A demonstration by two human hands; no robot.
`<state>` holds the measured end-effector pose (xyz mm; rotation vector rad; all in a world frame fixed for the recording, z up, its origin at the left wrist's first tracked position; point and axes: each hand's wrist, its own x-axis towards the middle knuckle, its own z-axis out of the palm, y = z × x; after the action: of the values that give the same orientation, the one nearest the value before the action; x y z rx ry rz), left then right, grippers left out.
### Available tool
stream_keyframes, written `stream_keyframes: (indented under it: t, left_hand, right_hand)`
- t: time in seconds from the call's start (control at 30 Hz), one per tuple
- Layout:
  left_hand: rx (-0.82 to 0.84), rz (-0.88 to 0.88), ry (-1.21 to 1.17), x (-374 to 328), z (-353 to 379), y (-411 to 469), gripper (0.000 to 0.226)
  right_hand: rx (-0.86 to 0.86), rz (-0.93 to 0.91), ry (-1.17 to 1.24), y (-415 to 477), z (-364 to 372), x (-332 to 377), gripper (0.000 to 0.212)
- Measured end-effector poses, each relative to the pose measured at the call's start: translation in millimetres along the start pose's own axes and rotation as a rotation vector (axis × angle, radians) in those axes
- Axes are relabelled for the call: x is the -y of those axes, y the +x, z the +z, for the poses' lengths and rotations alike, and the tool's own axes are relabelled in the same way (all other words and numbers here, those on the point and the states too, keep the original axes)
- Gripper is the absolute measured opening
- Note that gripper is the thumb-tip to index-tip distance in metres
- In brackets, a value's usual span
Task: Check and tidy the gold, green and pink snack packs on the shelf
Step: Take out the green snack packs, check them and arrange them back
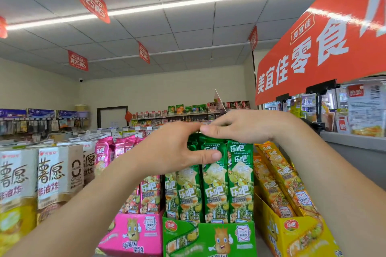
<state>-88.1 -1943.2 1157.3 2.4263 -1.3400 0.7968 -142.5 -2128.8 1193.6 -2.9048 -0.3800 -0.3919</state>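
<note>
Tall green snack packs [217, 181] stand upright in a green display box [208, 238] at the centre. Pink packs [149, 196] stand in a pink box [133, 233] to its left, and gold packs [277, 179] lean in a yellow box [292, 233] to its right. My left hand [177, 150] grips the top left of the green packs, thumb across their front. My right hand [240, 126] lies over the tops of the green packs with its fingers curled down on them. The fingertips of both hands meet above the packs.
Tall beige and yellow snack boxes [52, 175] stand to the left of the pink box. More pink bags [123, 146] sit behind. A counter [355, 142] with an orange banner [317, 48] above it runs along the right. Shelves of goods line the back wall.
</note>
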Motion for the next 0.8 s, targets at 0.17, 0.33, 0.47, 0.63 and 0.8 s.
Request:
stream_keyframes:
  t: [0.17,0.33,0.47,0.63,0.8]
  left_hand:
    - [-0.246,0.096,0.053,10.2,-5.8,-33.3,0.075]
    - [-0.205,0.029,0.162,6.0,12.8,-50.1,0.084]
    - [-0.230,-0.023,0.152,6.1,15.2,-52.6,0.086]
    - [-0.231,-0.014,0.165,2.7,7.2,-47.5,0.080]
    - [-0.275,-0.042,-0.058,-0.3,5.7,-44.2,0.040]
  right_hand:
    - [-0.344,-0.086,-0.124,-29.4,27.4,7.6,0.090]
    - [-0.560,-0.092,-0.365,-32.5,66.1,9.4,0.041]
    - [-0.799,-0.188,-0.324,-29.3,87.7,-0.3,0.034]
    - [-0.899,-0.187,-0.361,-27.8,98.0,0.3,0.035]
    - [-0.854,-0.115,-0.355,-32.2,97.4,1.3,0.032]
